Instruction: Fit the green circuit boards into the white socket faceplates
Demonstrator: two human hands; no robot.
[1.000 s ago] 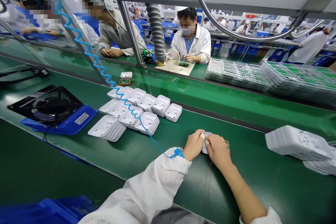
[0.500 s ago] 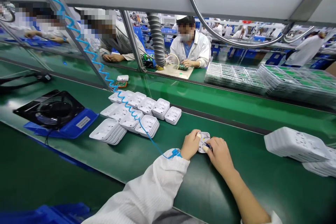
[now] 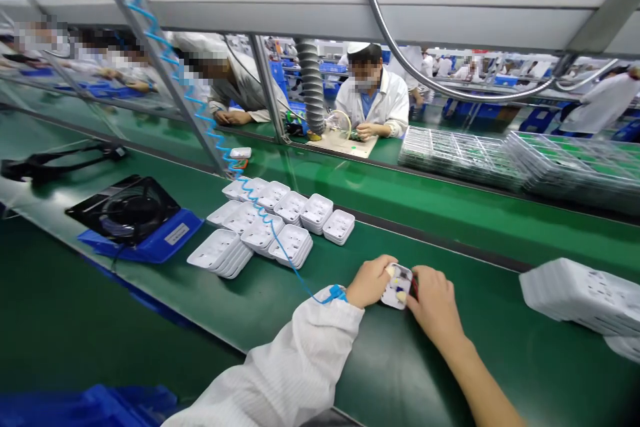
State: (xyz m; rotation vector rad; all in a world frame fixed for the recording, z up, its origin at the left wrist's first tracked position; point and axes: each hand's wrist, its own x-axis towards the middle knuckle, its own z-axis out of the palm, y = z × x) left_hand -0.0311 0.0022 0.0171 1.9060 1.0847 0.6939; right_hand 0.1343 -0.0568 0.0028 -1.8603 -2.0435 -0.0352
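Note:
Just above the green bench, both of my hands grip a small white plastic housing (image 3: 393,296) with rounded corners, its inside facing up. My left hand (image 3: 371,282) is closed on its left edge, thumb on the upper inside. My right hand (image 3: 437,297) is closed at the right edge, its thumb pressed on a small dark blue part (image 3: 399,290) inside. Red and black wires (image 3: 414,285) show by the right fingers; where they lead is hidden. Pale covers sit on both thumbs. A blue wrist strap (image 3: 336,293) with a coiled cord circles my left wrist.
Stacked white housings (image 3: 290,243) stand left of my hands, and more stacks (image 3: 575,293) at the right. A black fan (image 3: 135,210) on a blue bin lies far left. Beyond the ledge are clear trays (image 3: 460,153) and a co-worker (image 3: 373,97). The coiled cord (image 3: 203,113) hangs across.
The right thumb has pressed further into the housing and the fingers have shifted to its right edge, where red and black wires now show. The whole view has shifted slightly.

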